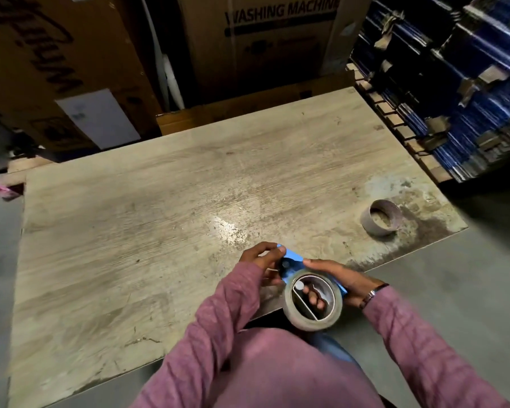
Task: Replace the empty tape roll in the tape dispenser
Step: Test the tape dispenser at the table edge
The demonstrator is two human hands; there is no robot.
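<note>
A blue tape dispenser (pixel 292 256) is held over the near edge of the wooden board (pixel 159 231). A full roll of brownish tape (pixel 312 304) sits on its hub, facing me. My left hand (pixel 264 260) grips the dispenser's front end, fingers curled over it. My right hand (pixel 336 278) holds the dispenser and roll from the right; its fingers show through the roll's core. The empty cardboard core (pixel 381 218) lies alone on the board at the right, apart from both hands.
Large cardboard boxes (pixel 262 39) stand behind the board, one marked washing machine. Stacks of blue flat-packed material (pixel 454 98) fill the right side. Grey floor (pixel 454 290) lies to the right and left of the board.
</note>
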